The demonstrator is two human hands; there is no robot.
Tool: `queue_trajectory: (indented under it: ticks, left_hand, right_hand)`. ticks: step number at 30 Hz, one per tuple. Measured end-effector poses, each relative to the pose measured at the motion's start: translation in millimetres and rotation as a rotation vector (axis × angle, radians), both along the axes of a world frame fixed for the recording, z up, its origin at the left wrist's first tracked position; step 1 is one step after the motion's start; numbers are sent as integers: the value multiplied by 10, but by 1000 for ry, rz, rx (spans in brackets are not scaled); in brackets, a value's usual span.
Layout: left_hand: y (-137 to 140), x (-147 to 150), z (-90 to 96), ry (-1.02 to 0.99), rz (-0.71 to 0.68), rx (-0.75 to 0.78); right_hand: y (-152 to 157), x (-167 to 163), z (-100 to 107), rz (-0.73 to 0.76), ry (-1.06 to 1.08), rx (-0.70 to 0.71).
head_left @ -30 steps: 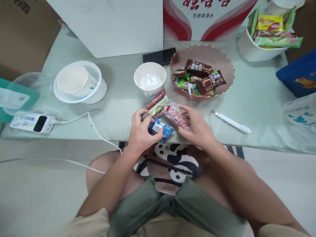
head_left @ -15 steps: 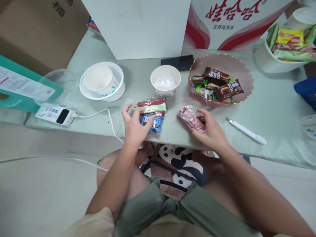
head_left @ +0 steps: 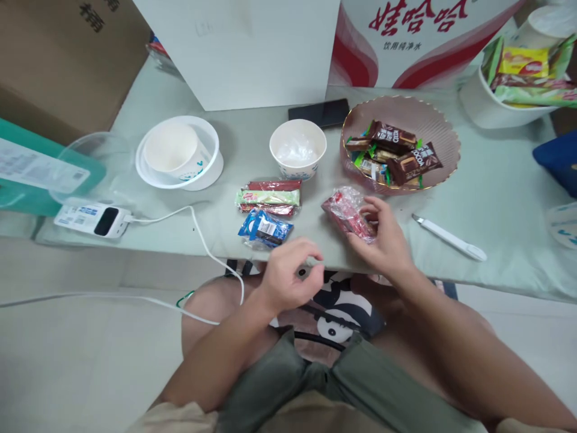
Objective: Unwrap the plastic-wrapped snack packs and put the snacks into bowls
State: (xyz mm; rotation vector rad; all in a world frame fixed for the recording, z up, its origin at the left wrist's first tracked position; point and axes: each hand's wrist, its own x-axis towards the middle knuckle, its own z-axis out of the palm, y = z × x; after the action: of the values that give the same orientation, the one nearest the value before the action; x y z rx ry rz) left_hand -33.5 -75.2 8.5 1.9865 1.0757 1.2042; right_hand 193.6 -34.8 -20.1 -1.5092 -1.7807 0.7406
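Observation:
My right hand (head_left: 383, 240) has its thumb and fingers around the near right end of a red snack packet (head_left: 345, 211) in clear crinkled wrap, which lies on the table. My left hand (head_left: 295, 273) hovers at the table's front edge with fingers curled, thumb and forefinger apart and nothing between them. Just beyond it lies a blue snack packet (head_left: 265, 228) with a white barcode label. Behind that packet, a green wrapped bar (head_left: 268, 197) rests among dark red wrapped bars (head_left: 274, 185).
A paper cup (head_left: 298, 147) holding clear plastic stands behind the bars. To its right is a pink gold-rimmed bowl (head_left: 444, 129) of cocoa snacks. A white utility knife (head_left: 451, 237) lies at right. White bowls (head_left: 211, 165), a power bank (head_left: 92, 219) and its cable occupy the left.
My left hand has left the blue packet and bars, drawing back toward me and to the right. The blue packet sits slightly further left. My right hand stays at the red packet.

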Motion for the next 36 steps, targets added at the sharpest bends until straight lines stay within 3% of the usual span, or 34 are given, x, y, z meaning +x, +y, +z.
queue_trajectory:
  ticks: [3, 5, 9, 12, 14, 19, 25, 29, 33, 36]
  left_hand:
    - [32, 174, -127, -236, 80, -419]
    - [93, 211, -233, -431, 63, -624]
    - [157, 146, -346, -584, -14, -820]
    - [145, 86, -327, -569, -64, -924]
    - [152, 63, -292, -522, -124, -912]
    - [249, 50, -228, -246, -257, -841]
    - [295, 83, -208, -81, -225, -833]
    - [324, 75, -295, -152, -266, -631]
    - [373, 83, -417, -264, -267, -378]
    - [391, 112, -442, -291, -179, -344]
  right_hand:
    - [-88, -148, 1, -55, 104, 83]
    - [-168, -264, -9, -24, 164, 146]
    - [-262, -388, -36, 290, 319, 197]
    - [-194, -329, -44, 269, 307, 181]
    - [-108, -261, -45, 234, 256, 146]
    - [18, -206, -17, 311, 249, 104]
    - [-25, -268, 49, 199, 339, 105]
    - [-54, -279, 53, 213, 275, 228]
    - [-85, -270, 52, 252, 135, 198]
    - [-120, -223, 66, 292, 121, 200]
